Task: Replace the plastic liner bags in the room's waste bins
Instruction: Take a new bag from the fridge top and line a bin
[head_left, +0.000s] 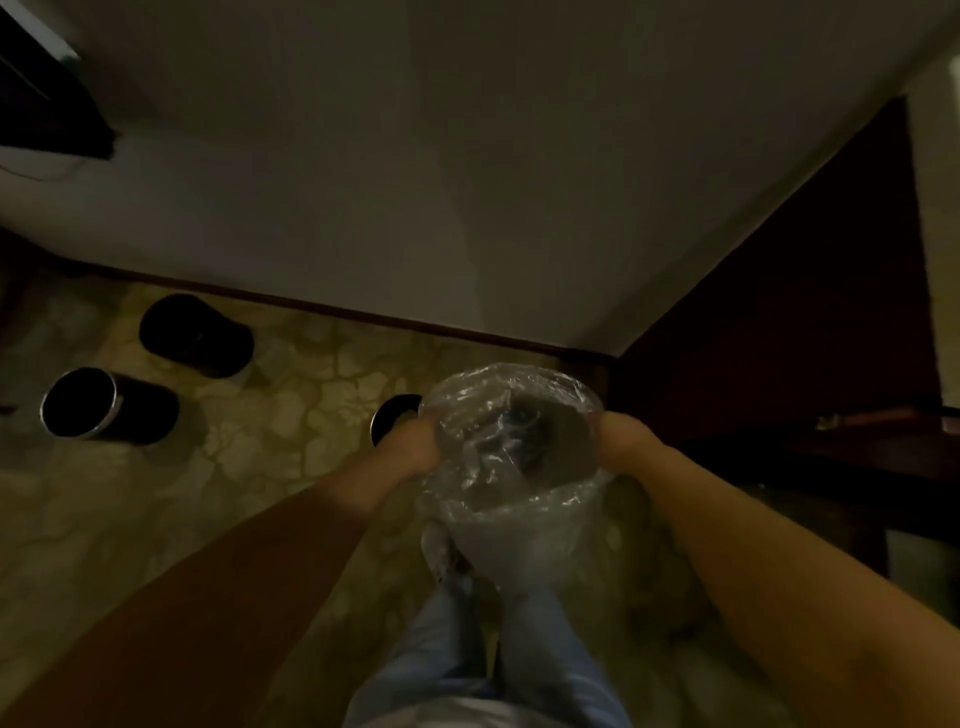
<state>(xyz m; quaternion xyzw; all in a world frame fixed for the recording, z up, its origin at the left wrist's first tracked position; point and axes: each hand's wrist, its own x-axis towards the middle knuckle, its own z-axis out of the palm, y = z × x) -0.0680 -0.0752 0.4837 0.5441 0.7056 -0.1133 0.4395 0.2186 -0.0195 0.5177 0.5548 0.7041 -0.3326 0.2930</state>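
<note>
A clear plastic liner bag (511, 447) is held open in front of me, its mouth spread wide and its body hanging down over my legs. My left hand (413, 447) grips the bag's left rim and my right hand (621, 441) grips its right rim. Behind the left hand, part of a dark round bin (392, 413) with a metal rim stands on the floor, mostly hidden by the bag. Two more dark bins are on the floor at left: one (98, 408) lies on its side showing its opening, the other (195, 335) is tipped near the wall.
The patterned floor (291, 415) runs up to a pale wall (415, 182) with a dark skirting. Dark wooden furniture (810, 332) fills the right side. My legs in light blue trousers (467, 660) are below the bag. The room is dim.
</note>
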